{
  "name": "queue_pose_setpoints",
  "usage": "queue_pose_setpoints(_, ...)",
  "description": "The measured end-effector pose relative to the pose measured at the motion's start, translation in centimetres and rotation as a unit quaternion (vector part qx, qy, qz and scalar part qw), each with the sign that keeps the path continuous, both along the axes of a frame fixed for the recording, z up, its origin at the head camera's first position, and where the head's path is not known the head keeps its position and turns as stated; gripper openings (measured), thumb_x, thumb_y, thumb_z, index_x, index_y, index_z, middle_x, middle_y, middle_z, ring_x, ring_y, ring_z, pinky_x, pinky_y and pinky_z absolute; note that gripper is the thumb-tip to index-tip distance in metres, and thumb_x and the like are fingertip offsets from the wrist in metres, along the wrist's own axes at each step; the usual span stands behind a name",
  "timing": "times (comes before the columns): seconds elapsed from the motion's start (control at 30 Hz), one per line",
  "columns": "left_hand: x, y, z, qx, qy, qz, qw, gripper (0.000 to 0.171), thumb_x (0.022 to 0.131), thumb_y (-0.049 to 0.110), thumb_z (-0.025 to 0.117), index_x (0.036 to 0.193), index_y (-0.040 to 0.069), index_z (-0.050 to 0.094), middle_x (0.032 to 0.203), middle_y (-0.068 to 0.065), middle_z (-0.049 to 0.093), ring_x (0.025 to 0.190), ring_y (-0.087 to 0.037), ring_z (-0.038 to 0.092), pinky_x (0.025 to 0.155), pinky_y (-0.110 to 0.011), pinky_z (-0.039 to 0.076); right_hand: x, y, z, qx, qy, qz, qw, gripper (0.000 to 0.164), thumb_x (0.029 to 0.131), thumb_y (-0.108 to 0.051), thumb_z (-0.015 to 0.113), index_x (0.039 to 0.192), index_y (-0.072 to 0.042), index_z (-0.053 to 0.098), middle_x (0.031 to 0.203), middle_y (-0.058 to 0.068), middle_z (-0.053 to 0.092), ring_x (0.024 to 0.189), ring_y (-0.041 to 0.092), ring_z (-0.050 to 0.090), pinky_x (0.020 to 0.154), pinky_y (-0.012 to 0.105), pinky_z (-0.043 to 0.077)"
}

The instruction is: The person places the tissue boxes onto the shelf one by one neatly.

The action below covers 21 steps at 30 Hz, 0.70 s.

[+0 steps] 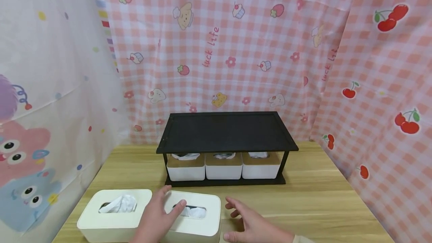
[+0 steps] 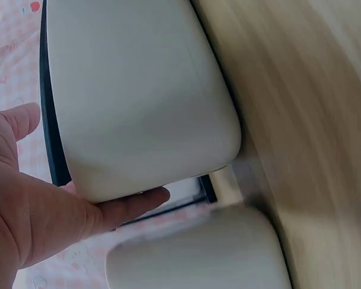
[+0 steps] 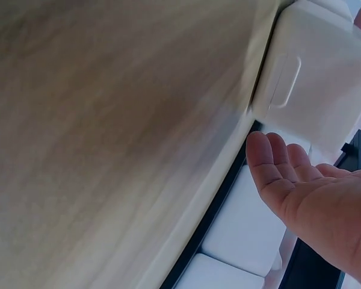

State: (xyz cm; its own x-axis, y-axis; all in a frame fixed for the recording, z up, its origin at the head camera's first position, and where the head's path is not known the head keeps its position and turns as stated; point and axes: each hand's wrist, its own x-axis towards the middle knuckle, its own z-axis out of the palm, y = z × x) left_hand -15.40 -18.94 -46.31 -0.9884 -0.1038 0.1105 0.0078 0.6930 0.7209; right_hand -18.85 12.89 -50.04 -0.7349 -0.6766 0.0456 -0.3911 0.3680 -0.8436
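Two long cream tissue boxes stand side by side at the table's front left: a left tissue box (image 1: 111, 220) and a right tissue box (image 1: 199, 224), each with white tissue in its top slot. My left hand (image 1: 158, 213) is at the left end of the right box, its fingers extended along that end between the boxes and the thumb over the top. In the left wrist view, the fingers (image 2: 132, 206) lie along the box's end wall. My right hand (image 1: 249, 222) stands apart from the box's right end, palm facing it, fingers loosely bent and holding nothing.
Behind the boxes stands a black shelf (image 1: 226, 132) with three smaller white tissue boxes, among them a middle one (image 1: 223, 171), in a row beneath its top. Patterned cloths, such as the pink checked curtain (image 1: 202, 48), surround the wooden table (image 1: 320, 198).
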Motion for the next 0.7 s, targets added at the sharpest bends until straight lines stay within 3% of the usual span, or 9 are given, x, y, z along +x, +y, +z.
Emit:
queue_pose_setpoints(0.23,-0.2,2.0,-0.6,0.032,0.018,0.004,0.9993,0.081,0.097,0.049,0.076,0.153,-0.003,0.05,0.155,-0.027,0.056,0.145,-0.048,0.052,0.116,-0.065,0.045,0.1,0.3,-0.3,-0.027,-0.017,0.004,0.999,0.087,0.095,-0.032,0.083,0.165,-0.016,0.033,0.149,0.01,0.052,0.124,0.025,0.061,0.1,0.03,0.056)
queue_pose_setpoints(0.43,-0.4,4.1,-0.3,0.076,0.009,0.022,0.9968,0.084,0.097,0.048,0.077,0.156,-0.003,0.046,0.157,-0.029,0.053,0.144,-0.047,0.053,0.116,-0.064,0.045,0.0,1.4,-0.3,-0.019,-0.007,-0.029,0.999,0.096,0.092,-0.032,0.087,0.166,-0.006,0.031,0.151,0.014,0.053,0.119,0.021,0.062,0.093,0.028,0.058)
queue_pose_setpoints(0.7,-0.8,5.9,-1.1,0.16,-0.031,0.01,0.9865,0.093,0.097,0.048,0.078,0.16,-0.006,0.036,0.162,-0.033,0.044,0.148,-0.052,0.047,0.116,-0.064,0.046,-0.8,4.0,-0.1,-0.01,-0.022,-0.06,0.998,0.097,0.096,-0.034,0.083,0.167,-0.002,0.026,0.155,0.018,0.05,0.12,0.017,0.062,0.092,0.028,0.057)
